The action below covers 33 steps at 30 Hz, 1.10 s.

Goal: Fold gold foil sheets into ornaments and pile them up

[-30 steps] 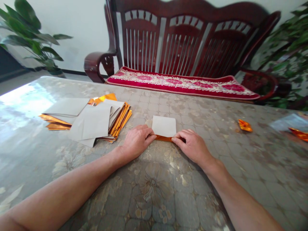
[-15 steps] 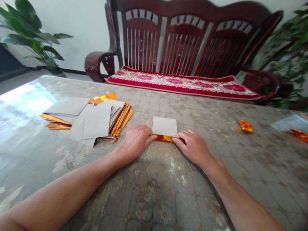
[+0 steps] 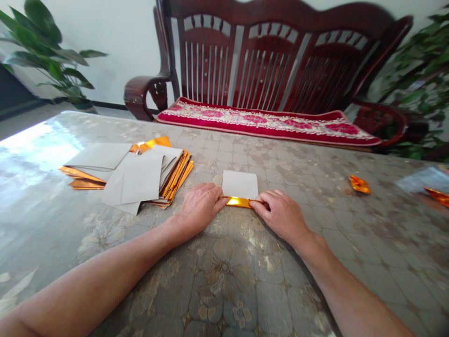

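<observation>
A sheet of gold foil paper (image 3: 240, 183) lies on the table, its pale grey back facing up. Its near edge is folded over into a narrow, shiny gold strip. My left hand (image 3: 204, 206) pinches the left end of that fold between thumb and fingers. At the right end, my right hand (image 3: 278, 213) pinches the same fold with its thumb in front. Both hands rest low at the tabletop, and the fingertips behind the paper are partly hidden.
Left of my hands lies a loose pile of foil paper sheets (image 3: 140, 178). A small folded gold piece (image 3: 359, 184) and a clear plastic bag (image 3: 417, 181) sit at the right. Beyond the patterned table (image 3: 224, 290) stands a wooden bench (image 3: 277, 61), with plants on both sides.
The folded gold strip now catches more light and looks flatter and brighter. Both hands keep almost the same place and grip.
</observation>
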Each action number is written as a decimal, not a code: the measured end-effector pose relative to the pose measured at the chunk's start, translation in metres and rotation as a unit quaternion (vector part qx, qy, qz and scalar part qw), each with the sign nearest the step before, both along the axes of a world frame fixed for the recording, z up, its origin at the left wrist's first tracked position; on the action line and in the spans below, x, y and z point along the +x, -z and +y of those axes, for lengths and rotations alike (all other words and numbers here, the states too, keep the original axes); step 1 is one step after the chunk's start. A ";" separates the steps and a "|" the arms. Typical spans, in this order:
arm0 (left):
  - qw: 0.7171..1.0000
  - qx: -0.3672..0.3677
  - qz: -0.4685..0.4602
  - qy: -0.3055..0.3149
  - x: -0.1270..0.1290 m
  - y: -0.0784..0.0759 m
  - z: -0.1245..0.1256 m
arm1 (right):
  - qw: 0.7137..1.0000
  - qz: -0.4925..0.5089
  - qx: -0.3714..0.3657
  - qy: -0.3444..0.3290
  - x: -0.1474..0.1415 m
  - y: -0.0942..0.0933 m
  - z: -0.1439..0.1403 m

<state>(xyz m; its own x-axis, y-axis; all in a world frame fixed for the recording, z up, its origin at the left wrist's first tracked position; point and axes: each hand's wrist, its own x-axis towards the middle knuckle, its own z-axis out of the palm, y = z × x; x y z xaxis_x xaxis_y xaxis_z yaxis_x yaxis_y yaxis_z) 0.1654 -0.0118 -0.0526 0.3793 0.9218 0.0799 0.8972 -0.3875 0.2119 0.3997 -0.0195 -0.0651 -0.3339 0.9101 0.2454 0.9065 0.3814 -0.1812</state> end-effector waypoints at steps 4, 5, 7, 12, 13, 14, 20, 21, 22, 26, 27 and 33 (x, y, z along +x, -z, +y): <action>1.000 0.001 -0.002 0.002 0.000 0.000 0.000 | 1.000 0.007 0.005 0.006 0.000 0.000 0.000; 1.000 0.001 -0.001 0.003 0.000 0.000 0.000 | 1.000 0.009 0.007 0.006 -0.001 0.000 0.000; 1.000 0.002 0.001 0.002 0.000 0.000 0.000 | 1.000 0.011 0.011 0.008 -0.001 0.000 0.000; 1.000 0.008 0.015 -0.001 0.001 -0.001 0.001 | 1.000 0.001 0.006 0.022 -0.003 0.001 0.001; 1.000 0.010 0.017 -0.002 0.001 -0.001 0.001 | 1.000 -0.002 0.005 0.025 -0.003 0.001 0.002; 1.000 0.012 0.019 -0.003 0.001 -0.001 0.002 | 1.000 -0.004 0.004 0.028 -0.004 0.001 0.002; 1.000 0.011 0.023 -0.006 0.001 -0.002 0.003 | 1.000 -0.006 -0.001 0.031 -0.005 0.000 0.002; 1.000 0.011 0.023 -0.007 0.001 -0.002 0.003 | 0.999 -0.007 -0.001 0.031 -0.005 0.000 0.002; 1.000 0.012 0.023 -0.008 0.001 -0.002 0.003 | 0.999 -0.008 -0.001 0.032 -0.005 0.000 0.002; 1.000 0.015 0.023 -0.009 0.000 -0.002 0.004 | 0.999 -0.016 0.000 0.038 -0.005 0.000 0.003; 1.000 0.016 0.023 -0.008 0.000 -0.002 0.004 | 0.999 -0.017 0.000 0.039 -0.006 0.000 0.004; 0.999 0.019 0.032 -0.009 0.001 -0.003 0.002 | 0.999 -0.016 0.005 0.045 -0.007 0.001 0.004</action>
